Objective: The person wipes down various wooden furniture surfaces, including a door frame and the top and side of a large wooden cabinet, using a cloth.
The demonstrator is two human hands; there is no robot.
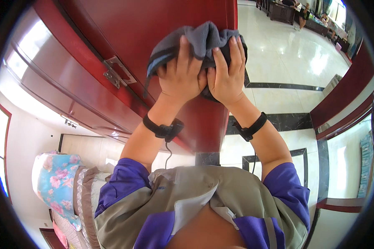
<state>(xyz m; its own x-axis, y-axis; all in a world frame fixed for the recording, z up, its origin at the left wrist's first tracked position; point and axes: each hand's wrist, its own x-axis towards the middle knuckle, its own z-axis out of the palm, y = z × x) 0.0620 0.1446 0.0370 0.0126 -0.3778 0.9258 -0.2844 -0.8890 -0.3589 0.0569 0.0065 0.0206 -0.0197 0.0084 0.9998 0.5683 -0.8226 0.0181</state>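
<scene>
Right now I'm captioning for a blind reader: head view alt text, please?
A person's left hand and right hand press a gray cloth against a red door; a metal hinge shows at left, glossy pale floor at right.

The grey cloth [205, 39] looked matt and soft, with a slightly rough nap. The red door [201, 124] had a smooth, glossy, lacquer-like finish, and its hinge [121, 69] was shiny metal. The pale floor [278, 62] was polished to a reflective sheen. The black wristband [151, 124] looked matt; the floral cover [58, 182] was fabric.
</scene>
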